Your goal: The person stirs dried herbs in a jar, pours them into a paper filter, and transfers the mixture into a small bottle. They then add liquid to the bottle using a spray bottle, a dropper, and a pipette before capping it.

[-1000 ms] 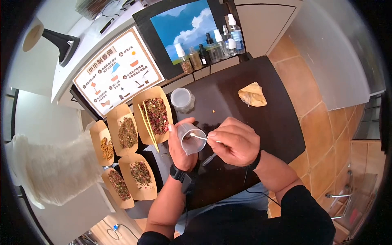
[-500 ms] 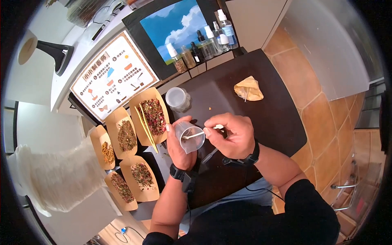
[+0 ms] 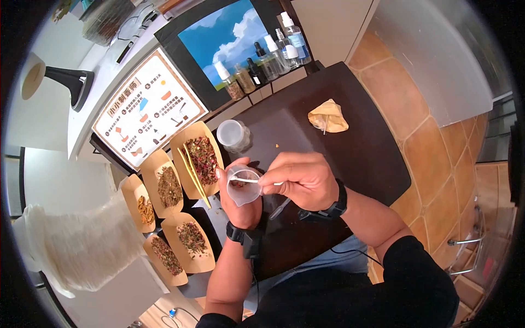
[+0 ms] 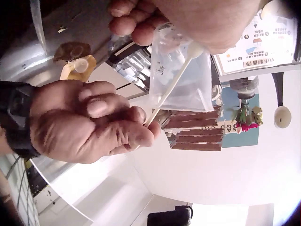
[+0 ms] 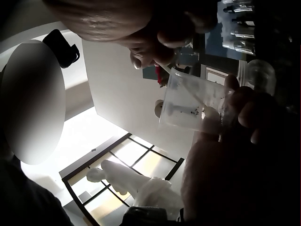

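My left hand (image 3: pixel 243 213) grips a clear plastic cup (image 4: pixel 160 70) with a pouring lip, tilted above the dark table. In the right hand (image 3: pixel 307 181), thumb and fingers pinch the thin handle of a small white spoon (image 4: pixel 173 85). The spoon's bowl end (image 5: pixel 211 115) is inside the cup. Small dark bits (image 5: pixel 190 112) cling to the cup's wall, and some reddish-brown material shows at its bottom in the head view. A clear plastic dropper (image 3: pixel 280 209) lies on the table below the right hand.
Several paper trays (image 3: pixel 178 240) of dried plant bits stand at the left, with yellow tweezers (image 3: pixel 192 176) across one. Beyond the cup is a lidded clear jar (image 3: pixel 233 135). A tan paper pouch (image 3: pixel 328 117) lies at the right; bottles (image 3: pixel 268 64) line the back.
The right hand has shifted a little left with the spoon, whose end now lies toward the cup's far left side. My left hand keeps hold of the cup. The head view has shifted slightly.
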`<state>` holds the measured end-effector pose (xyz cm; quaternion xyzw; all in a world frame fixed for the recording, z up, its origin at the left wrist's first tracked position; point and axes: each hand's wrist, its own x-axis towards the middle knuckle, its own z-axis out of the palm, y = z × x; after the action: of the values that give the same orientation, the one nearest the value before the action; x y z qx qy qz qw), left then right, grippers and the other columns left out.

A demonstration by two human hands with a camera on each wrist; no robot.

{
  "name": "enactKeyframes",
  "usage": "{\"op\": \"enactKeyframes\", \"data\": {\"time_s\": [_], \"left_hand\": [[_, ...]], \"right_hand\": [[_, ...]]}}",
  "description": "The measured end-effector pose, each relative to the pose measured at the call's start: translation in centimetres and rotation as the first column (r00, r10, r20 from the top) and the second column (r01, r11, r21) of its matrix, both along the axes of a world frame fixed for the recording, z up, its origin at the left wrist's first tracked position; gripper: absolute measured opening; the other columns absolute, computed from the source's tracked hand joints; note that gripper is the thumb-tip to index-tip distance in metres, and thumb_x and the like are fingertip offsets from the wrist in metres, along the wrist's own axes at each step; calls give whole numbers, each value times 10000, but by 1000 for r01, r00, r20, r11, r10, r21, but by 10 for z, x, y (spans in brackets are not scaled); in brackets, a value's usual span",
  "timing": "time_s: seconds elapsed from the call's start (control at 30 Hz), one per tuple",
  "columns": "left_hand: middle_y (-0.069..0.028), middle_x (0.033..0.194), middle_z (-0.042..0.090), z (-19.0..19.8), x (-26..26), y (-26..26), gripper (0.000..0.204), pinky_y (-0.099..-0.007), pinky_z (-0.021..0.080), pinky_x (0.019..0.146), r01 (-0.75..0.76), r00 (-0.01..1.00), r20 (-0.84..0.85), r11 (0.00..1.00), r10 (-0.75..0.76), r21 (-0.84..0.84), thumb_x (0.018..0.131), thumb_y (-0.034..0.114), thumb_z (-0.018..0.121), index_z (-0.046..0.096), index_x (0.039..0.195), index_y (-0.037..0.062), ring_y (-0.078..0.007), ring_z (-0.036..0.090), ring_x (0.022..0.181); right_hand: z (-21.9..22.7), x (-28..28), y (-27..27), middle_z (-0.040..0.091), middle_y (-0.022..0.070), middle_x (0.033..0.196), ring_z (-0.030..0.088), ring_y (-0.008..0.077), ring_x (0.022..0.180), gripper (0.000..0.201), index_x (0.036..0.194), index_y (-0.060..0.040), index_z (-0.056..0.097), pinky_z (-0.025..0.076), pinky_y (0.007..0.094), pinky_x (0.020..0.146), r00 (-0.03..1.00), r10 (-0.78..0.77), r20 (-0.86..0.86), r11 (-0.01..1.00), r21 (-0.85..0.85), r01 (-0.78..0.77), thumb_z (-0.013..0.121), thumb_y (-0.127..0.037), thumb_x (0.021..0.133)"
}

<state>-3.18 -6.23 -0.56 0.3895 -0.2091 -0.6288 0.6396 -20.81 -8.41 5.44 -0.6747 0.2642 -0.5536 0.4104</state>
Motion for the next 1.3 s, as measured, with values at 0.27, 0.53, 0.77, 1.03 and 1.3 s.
{"op": "enactKeyframes", "data": {"time_s": [0.27,0.53,0.77,1.03,1.3], "left_hand": [[-93,858,650,7,1,2,622,-308,491,739,72,997,-32,997,-72,5,1109,518,337,613,1186,-34,-175,614,778],[-68,902,650,-4,4,1,629,-302,492,747,29,999,-15,999,-28,26,1104,532,349,630,1181,-26,-158,615,815],[-67,908,654,3,1,1,623,-306,491,774,16,999,27,999,-17,29,1101,528,366,632,1184,-29,-154,613,834],[-70,917,661,3,-1,0,625,-307,490,783,-3,997,80,999,0,45,1096,538,378,640,1172,-25,-155,611,836],[-68,909,660,5,-3,1,643,-300,489,779,-8,996,84,999,4,50,1088,554,388,639,1179,-31,-149,609,833]], "right_hand": [[7,-4,1,702,92,822,731,181,752,73,1008,-20,737,553,292,648,1000,25,6,996,83,-25,717,-29,938],[1,-3,-2,710,60,820,704,185,666,136,981,-45,770,524,280,575,986,-34,-164,974,-228,-4,800,-74,851],[-2,-2,-4,699,36,809,683,183,627,156,973,-65,772,511,293,547,994,-66,-88,948,-316,35,812,-92,824],[3,-6,-2,691,41,839,660,195,622,204,997,-80,749,501,311,534,986,-124,-109,930,-359,77,827,-128,814],[3,-7,1,710,58,878,688,212,653,160,972,-71,755,515,307,553,980,-120,-160,950,-307,66,813,-165,856]]}}
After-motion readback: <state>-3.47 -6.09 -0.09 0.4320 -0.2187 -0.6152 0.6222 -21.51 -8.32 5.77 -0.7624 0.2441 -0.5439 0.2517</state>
